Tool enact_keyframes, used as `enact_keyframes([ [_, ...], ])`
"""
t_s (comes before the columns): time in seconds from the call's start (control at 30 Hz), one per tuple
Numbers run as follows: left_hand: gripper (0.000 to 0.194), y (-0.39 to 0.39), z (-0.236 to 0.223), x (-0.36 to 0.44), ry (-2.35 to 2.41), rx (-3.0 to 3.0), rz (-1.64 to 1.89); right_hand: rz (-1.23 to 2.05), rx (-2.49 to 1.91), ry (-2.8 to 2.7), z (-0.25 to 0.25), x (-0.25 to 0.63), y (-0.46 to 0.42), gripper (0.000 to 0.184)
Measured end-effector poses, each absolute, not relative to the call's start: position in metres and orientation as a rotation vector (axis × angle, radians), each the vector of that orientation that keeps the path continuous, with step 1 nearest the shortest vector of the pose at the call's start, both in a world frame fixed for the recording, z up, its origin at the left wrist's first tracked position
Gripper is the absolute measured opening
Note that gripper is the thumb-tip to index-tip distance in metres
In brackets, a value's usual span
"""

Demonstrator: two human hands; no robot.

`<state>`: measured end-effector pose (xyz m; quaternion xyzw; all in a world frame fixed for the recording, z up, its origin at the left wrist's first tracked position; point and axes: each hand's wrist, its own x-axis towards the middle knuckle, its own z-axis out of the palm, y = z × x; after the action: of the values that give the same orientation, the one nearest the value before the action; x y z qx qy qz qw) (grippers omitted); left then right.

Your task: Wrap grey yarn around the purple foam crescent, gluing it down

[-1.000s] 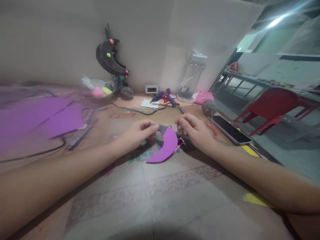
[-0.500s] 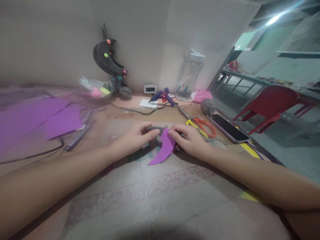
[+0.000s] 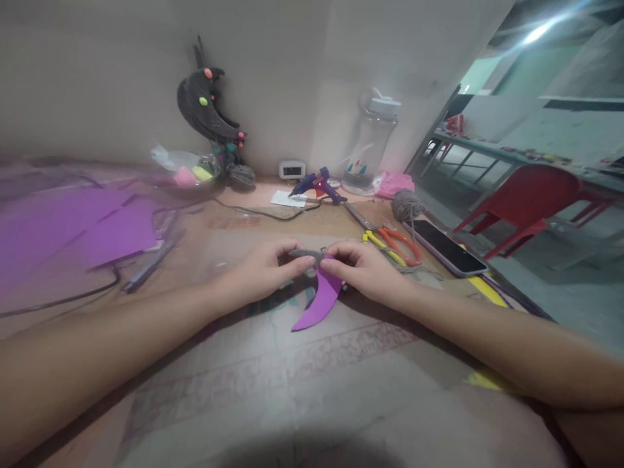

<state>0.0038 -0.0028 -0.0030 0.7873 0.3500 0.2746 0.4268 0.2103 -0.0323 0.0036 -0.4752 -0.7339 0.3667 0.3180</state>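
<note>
A flat purple crescent-shaped piece [image 3: 325,300] hangs with its pointed tip low, in front of me over the table. My right hand [image 3: 366,266] pinches its upper end between thumb and forefinger. My left hand [image 3: 267,265] is closed, thumb and forefinger gripping a grey curved piece [image 3: 308,253] that meets the purple one at the top. Whether the two are joined cannot be made out, as fingertips cover the meeting place. The thumbs of both hands nearly touch.
Behind my hands lie a blue glue gun [image 3: 319,184], orange-handled scissors [image 3: 400,244], a grey yarn ball [image 3: 405,206] and a phone [image 3: 446,247]. Purple sheets [image 3: 121,229] and a pen [image 3: 149,268] are at left. A grey crescent ornament [image 3: 199,107] and a clear bottle [image 3: 373,143] stand by the wall.
The purple crescent's tip has dropped slightly toward me. More of the grey piece shows above it, and my hands have come a little closer together.
</note>
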Motion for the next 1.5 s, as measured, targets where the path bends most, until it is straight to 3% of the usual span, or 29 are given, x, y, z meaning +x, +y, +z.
enact_keyframes([
  [0.53, 0.028, -0.002, -0.004, 0.004, 0.842, 1.904, 0.655, 1.208, -1.233, -1.759, 0.003, 0.21, -0.033, 0.019],
  [0.83, 0.03, 0.0, -0.007, 0.003, 0.822, 1.782, 0.672, 1.045, -1.197, -1.767, 0.004, 0.212, -0.032, 0.031],
  [1.17, 0.032, 0.002, -0.007, 0.003, 0.878, 1.798, 0.7, 0.864, -1.131, -1.416, -0.007, 0.229, -0.003, 0.015],
  [1.5, 0.033, 0.002, -0.006, 0.003, 0.91, 1.77, 0.676, 0.86, -1.249, -1.577, 0.0, 0.217, -0.016, 0.016],
])
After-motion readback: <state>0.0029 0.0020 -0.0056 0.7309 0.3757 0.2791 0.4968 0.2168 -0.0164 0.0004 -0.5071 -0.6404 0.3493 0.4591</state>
